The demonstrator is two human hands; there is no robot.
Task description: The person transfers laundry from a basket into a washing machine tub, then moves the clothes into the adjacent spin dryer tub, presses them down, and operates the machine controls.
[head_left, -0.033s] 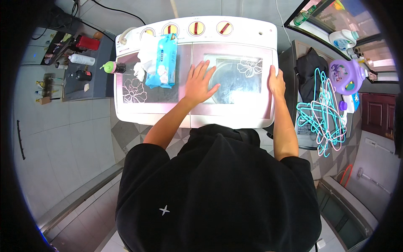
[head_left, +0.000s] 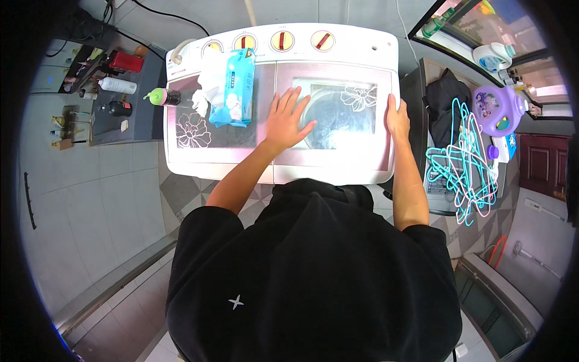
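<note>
A white and pink twin-tub washing machine stands in front of me. My left hand lies flat near the middle of its top, fingers spread, at the left side of the right-hand lid. Over the machine's right edge my right hand is curled, thumb on top and fingers down the side. A blue pack of tissues lies on the left lid, left of my left hand, with white tissue beside it. At the far left of that lid is a small green-capped bottle.
Dials line the machine's back panel. To the right, blue and pink hangers, a black cloth bag and a purple detergent jug sit on a stand. On the left, a grey counter holds a white spray can and a dark bottle.
</note>
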